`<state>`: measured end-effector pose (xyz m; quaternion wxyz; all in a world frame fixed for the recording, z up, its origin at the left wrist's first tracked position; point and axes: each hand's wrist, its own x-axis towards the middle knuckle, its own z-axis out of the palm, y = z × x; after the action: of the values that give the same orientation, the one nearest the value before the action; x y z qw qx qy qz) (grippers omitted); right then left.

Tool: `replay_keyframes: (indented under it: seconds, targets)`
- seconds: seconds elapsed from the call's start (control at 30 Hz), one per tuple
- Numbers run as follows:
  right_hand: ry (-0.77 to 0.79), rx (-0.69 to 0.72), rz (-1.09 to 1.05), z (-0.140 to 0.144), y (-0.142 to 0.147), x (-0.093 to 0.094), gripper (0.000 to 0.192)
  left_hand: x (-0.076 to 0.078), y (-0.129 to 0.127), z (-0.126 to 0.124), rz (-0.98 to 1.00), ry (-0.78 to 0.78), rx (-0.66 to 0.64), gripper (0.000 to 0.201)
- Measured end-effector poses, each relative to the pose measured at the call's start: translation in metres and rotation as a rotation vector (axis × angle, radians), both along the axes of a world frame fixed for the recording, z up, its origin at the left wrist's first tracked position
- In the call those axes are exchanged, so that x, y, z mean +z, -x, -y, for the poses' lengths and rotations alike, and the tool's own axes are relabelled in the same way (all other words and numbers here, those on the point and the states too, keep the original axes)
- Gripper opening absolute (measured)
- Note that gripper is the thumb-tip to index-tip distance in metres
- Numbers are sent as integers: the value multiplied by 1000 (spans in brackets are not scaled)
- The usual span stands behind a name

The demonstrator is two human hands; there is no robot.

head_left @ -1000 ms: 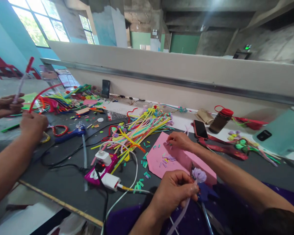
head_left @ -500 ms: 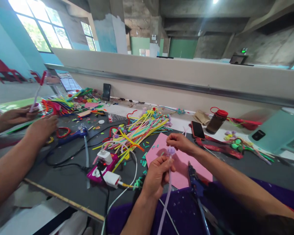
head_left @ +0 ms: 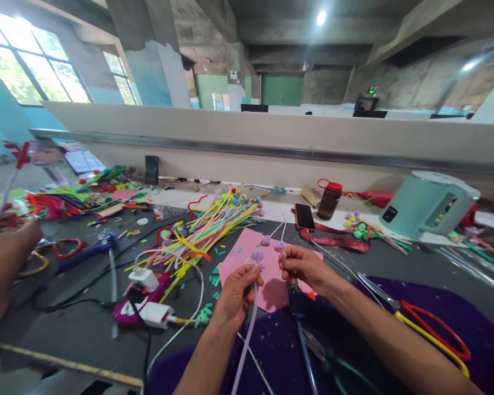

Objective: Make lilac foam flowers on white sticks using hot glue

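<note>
I log: dark table [head_left: 86, 323], pink sheet [head_left: 247, 260]; left hand [head_left: 236, 291] pinching lilac stem [head_left: 247, 334]; right hand [head_left: 304, 266] fingers pinched together, contents indiscernible; concrete hall.

A mint-green appliance [head_left: 430, 204] is sitting at the right of the frame, with a dark bottle [head_left: 328, 199] and a phone [head_left: 303, 216] lying left of it. Coloured sticks [head_left: 214, 222] are fanning across the centre. A blue glue gun [head_left: 88, 251] and white charger [head_left: 145, 278] are resting lower left.
</note>
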<state>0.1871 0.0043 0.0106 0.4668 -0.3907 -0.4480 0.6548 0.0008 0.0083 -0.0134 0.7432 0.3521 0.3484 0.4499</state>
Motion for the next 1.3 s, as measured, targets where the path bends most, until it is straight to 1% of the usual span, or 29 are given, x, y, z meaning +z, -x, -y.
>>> replay_keyframes:
  seconds: [0.17,0.33,0.47,0.57,0.67,0.77,0.83,0.93,1.07,1.3]
  targets:
    - [-23,-2,46,-1,-15,-1,24,5,-12,-2,-49,25,-62,26]
    - [-61,4,44,-2,-23,6,21,17,-29,-7,-117,20,-54,27]
    - [-101,-40,6,-2,-27,10,19,22,-42,-15,-86,3,-89,25]
    - [-61,-60,-33,-6,-32,8,21,19,-50,-19,-65,-6,-113,24]
    - [7,-12,-109,-11,-35,2,22,11,-53,-21,-44,21,-116,23]
    - [30,18,-164,-14,-35,-4,21,5,-53,-20,-59,60,-103,23]
    - [31,29,-162,-15,-34,-6,21,3,-51,-19,-97,73,-99,24]
    - [33,38,-122,-14,-32,-8,21,3,-48,-20,-122,75,-90,25]
    - [18,-18,-13,-13,-28,-10,20,2,-46,-21,-118,65,-71,25]
    - [-164,-68,190,-10,-28,-9,12,1,-45,-19,-129,39,-74,24]
